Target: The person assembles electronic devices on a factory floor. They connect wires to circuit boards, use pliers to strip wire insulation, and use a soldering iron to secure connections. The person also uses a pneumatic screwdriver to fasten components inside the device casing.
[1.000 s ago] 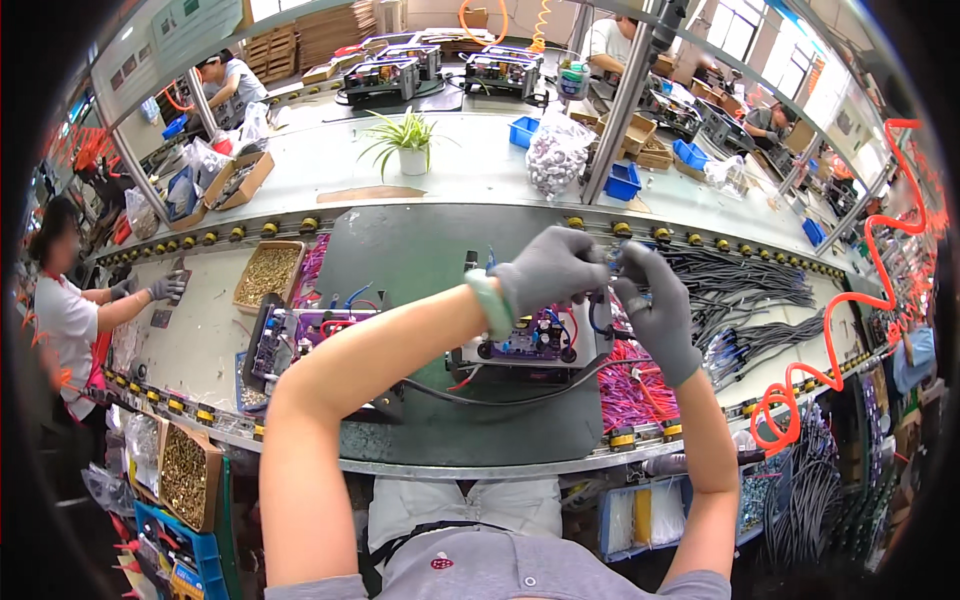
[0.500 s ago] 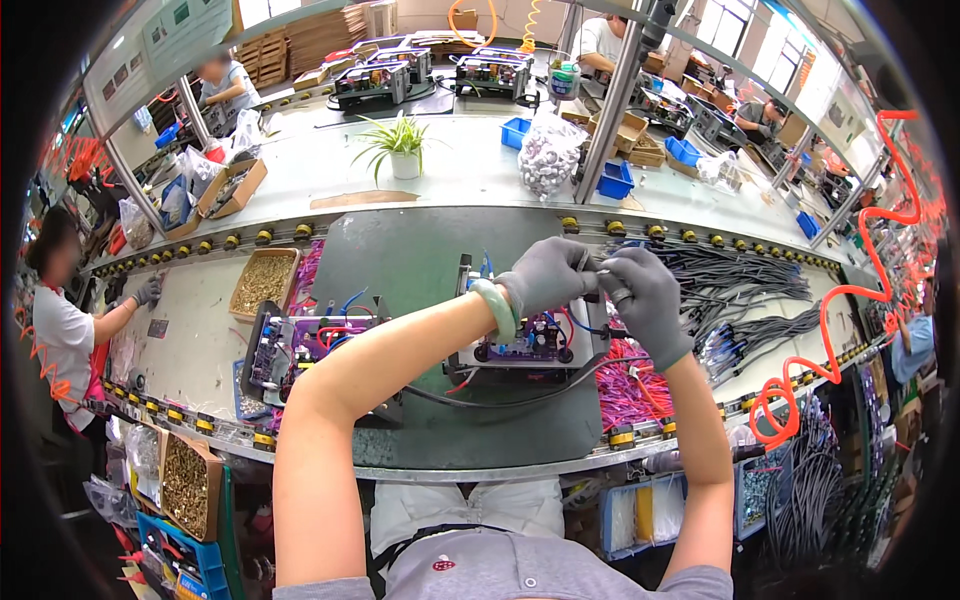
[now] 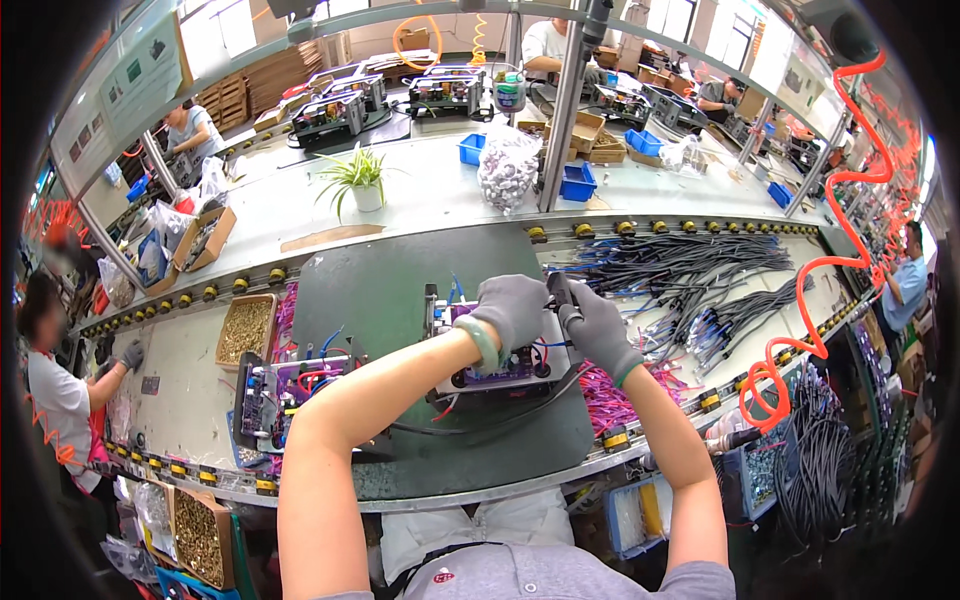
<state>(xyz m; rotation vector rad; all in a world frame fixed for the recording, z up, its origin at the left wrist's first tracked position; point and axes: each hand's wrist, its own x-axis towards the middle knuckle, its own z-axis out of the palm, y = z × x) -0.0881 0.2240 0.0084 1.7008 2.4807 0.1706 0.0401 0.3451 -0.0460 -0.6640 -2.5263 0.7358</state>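
Observation:
Both my hands, in grey gloves, are raised over a device chassis [image 3: 500, 384] with purple boards and coloured wires on the green mat [image 3: 400, 265]. My left hand [image 3: 512, 308] is closed above it, its fingertips close to a small black part [image 3: 560, 291]; what those fingers hold is hidden. Around the black part, the fingers of my right hand [image 3: 602, 332] are closed. A thick black cable [image 3: 470, 430] loops in front of the chassis. On the left stands a second open chassis [image 3: 285, 390] with purple boards.
Bundles of black cables [image 3: 690, 265] lie to the right, beside pink wires [image 3: 625, 400]. A tray of brass-coloured small parts [image 3: 245, 330] sits left. A potted plant [image 3: 367, 195] stands beyond the rail. An orange coiled hose [image 3: 790, 350] hangs at right; a co-worker [image 3: 65, 380] stands at left.
My view has shifted, so the bench appears further left. My hands have come a little apart and lower, and the black part now shows between them.

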